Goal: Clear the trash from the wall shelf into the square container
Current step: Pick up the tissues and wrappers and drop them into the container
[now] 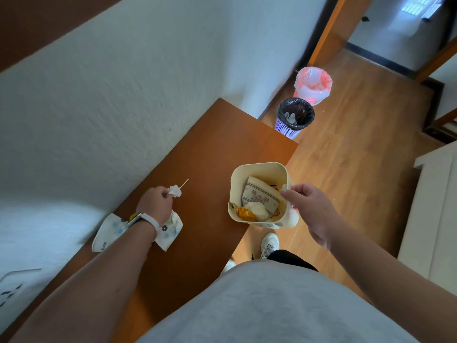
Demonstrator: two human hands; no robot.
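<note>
The cream square container (pixel 259 169) stands at the front edge of the brown wall shelf (pixel 217 144). Inside it lie a printed paper wrapper, an orange scrap and a white lump. My right hand (pixel 306 206) grips the container's right rim. My left hand (pixel 155 203) is over the shelf, pinching a crumpled white tissue (pixel 175 191). A thin wooden stick (pixel 184 183) lies just beyond the tissue. Under my left wrist rests a flattened paper cup with blue flowers (pixel 170 231).
On the wooden floor past the shelf's far end stand a purple bin with a black liner (pixel 295 117) and a bin with a pink-white bag (pixel 312 84). White furniture (pixel 435 194) is at the right. A white wall runs along the shelf's left side.
</note>
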